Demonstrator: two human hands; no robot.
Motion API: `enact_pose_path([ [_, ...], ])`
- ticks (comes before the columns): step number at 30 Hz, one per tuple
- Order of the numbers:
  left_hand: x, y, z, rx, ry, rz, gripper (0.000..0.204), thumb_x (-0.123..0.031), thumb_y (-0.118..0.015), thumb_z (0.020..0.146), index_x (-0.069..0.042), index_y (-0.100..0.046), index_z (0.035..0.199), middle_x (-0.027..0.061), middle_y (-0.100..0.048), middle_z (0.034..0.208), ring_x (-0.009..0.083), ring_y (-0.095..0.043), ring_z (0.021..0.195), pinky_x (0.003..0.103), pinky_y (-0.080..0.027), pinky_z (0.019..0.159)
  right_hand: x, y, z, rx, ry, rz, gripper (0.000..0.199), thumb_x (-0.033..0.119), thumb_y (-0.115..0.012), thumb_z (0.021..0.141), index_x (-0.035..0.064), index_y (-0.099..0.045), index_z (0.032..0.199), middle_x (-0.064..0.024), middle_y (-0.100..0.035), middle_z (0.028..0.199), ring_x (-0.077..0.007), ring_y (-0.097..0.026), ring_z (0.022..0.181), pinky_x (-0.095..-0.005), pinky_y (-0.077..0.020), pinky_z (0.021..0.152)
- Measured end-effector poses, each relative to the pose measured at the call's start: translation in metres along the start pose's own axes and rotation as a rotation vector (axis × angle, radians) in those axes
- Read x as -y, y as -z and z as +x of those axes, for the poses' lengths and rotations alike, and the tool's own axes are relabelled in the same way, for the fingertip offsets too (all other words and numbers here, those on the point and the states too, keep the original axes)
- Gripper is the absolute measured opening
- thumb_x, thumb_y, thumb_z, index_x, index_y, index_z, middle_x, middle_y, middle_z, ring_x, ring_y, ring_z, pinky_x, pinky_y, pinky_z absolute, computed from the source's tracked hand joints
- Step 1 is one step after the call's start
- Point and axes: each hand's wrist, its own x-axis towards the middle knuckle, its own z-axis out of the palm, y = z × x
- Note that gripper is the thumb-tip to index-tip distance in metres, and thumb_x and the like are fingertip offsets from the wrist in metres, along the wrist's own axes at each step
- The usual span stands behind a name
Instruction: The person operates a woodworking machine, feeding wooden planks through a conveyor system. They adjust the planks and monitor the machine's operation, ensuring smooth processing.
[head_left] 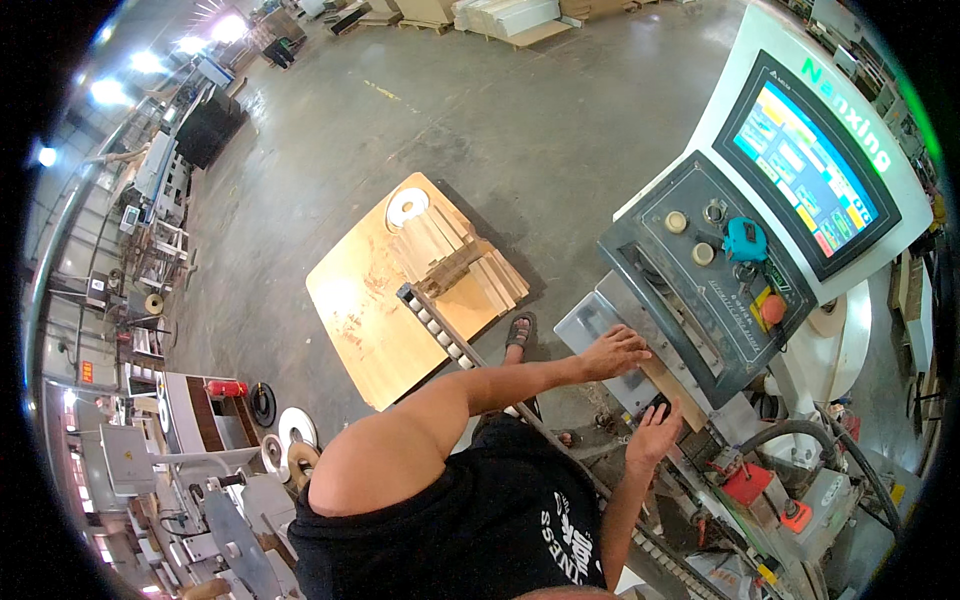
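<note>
A narrow light-brown wooden strip (672, 393) lies on the machine's metal bed, under the edge of the dark control panel. My left hand (612, 353) reaches across to the strip's far end, fingertips at its edge and fingers loosely stretched. Nearer to me, my right hand (655, 437) is beside the strip's other end, palm partly up and fingers apart. A small black knob (660, 403) sits close to the right fingers. Whether either hand presses on the strip I cannot tell.
Above the bed stands the control panel (710, 270) with a lit screen (803, 165), knobs and a red button (772, 309). A roller rail (437, 328) runs past me. Beyond it, a wooden board (350, 300) carries stacked strips (440, 245) and a white roll (407, 208). Hoses (790, 430) curve at right.
</note>
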Motion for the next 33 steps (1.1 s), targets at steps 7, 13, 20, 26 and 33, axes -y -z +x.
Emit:
enact_pose_path([
  [7, 0.038, 0.024, 0.003, 0.235, -0.239, 0.149, 0.049, -0.023, -0.059, 0.102, -0.031, -0.062, 0.151, -0.0082, -0.055, 0.161, 0.0242, -0.049, 0.147, 0.047, -0.032, 0.127, -0.024, 0.016, 0.006, 0.015, 0.108, 0.109, 0.078, 0.053, -0.051, 0.111, 0.0031, -0.029, 0.166, -0.0124, -0.016, 0.177, -0.0320, -0.006, 0.166, -0.0450, -0.0111, 0.136],
  [13, 0.002, 0.031, 0.021, 0.351, -0.055, 0.037, 0.050, -0.018, -0.067, 0.098, -0.030, -0.067, 0.146, -0.0016, -0.071, 0.142, 0.0272, -0.063, 0.124, 0.049, -0.041, 0.115, -0.019, 0.029, 0.013, -0.049, 0.169, -0.076, 0.069, 0.044, -0.043, 0.115, 0.0030, -0.026, 0.168, -0.0087, -0.027, 0.176, -0.0213, -0.016, 0.165, -0.0453, -0.0120, 0.135],
  [20, -0.043, 0.005, 0.041, 0.230, -0.239, 0.123, 0.042, -0.019, -0.069, 0.099, -0.027, -0.072, 0.140, -0.0048, -0.070, 0.145, 0.0264, -0.063, 0.115, 0.047, -0.042, 0.108, -0.009, 0.048, 0.014, -0.146, 0.274, 0.103, 0.064, 0.040, -0.048, 0.115, 0.0097, -0.029, 0.168, -0.0106, -0.020, 0.178, -0.0235, -0.002, 0.167, -0.0429, -0.0034, 0.134],
  [26, -0.070, -0.024, 0.052, 0.223, -0.282, 0.117, 0.055, -0.010, -0.070, 0.088, -0.028, -0.072, 0.140, -0.0062, -0.067, 0.150, 0.0268, -0.060, 0.116, 0.047, -0.039, 0.109, 0.002, 0.070, 0.025, -0.306, 0.332, 0.231, 0.053, 0.048, -0.051, 0.113, 0.0136, -0.054, 0.153, -0.0083, -0.019, 0.178, -0.0222, -0.013, 0.165, -0.0445, -0.0101, 0.134],
  [33, -0.132, -0.057, 0.076, 0.232, -0.392, 0.012, 0.048, -0.014, -0.069, 0.093, -0.024, -0.070, 0.139, -0.0051, -0.067, 0.148, 0.0255, -0.062, 0.121, 0.050, -0.036, 0.114, 0.004, 0.125, 0.026, -0.296, 0.685, -0.506, 0.061, 0.041, -0.062, 0.108, 0.0093, -0.051, 0.158, -0.0117, -0.018, 0.176, -0.0269, -0.015, 0.163, -0.0445, -0.0203, 0.131],
])
